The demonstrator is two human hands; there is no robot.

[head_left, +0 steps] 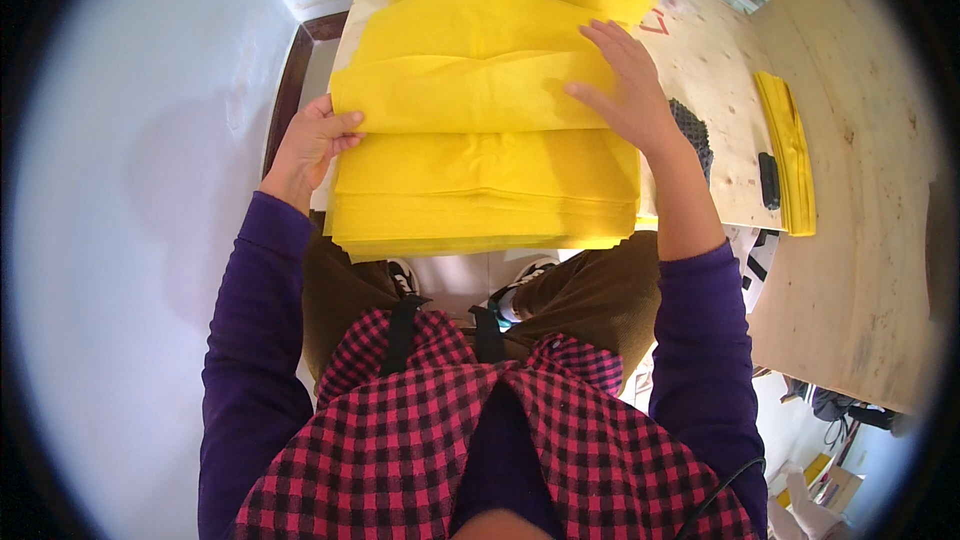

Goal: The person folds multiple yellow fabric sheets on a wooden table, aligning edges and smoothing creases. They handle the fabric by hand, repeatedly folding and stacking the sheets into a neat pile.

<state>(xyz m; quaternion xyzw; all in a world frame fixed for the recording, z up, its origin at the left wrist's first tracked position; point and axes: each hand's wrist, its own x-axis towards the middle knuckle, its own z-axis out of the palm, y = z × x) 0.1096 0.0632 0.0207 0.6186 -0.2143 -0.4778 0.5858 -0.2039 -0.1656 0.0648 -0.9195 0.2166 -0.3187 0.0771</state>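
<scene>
Yellow cloth on stack: left hand pinching an edge, right hand spread on top

Step looks like lining up the top sheet. For doing it well, big to small: whole stack first. The yellow stack point(485, 225) should sit square on the wooden surface point(738, 125); its near edges look slightly uneven, so no dragging the lower layers. Next, the top sheet point(465, 95): best worked flat from the middle outward, since a crease runs across it and it humps toward the far side. Last, the corner: light pinch, one layer only, both ends pulled evenly so the near edge runs parallel to the stack's front.

Position, same order. Stack lies between the forearms, at the near end of the surface, front edge over the person's knees. Top sheet is on it, its near edge set back from the stack's front. Right hand point(630, 90): wide, fingers spread, thumb apart, over the sheet's right side; how hard it presses, can't tell. Left hand point(318, 138): narrow, holding the sheet's left edge, thumb on top; fingertips partly hidden, layer count unclear. So the sheet spans the gap between the hands, touching the left, under the right.
</scene>
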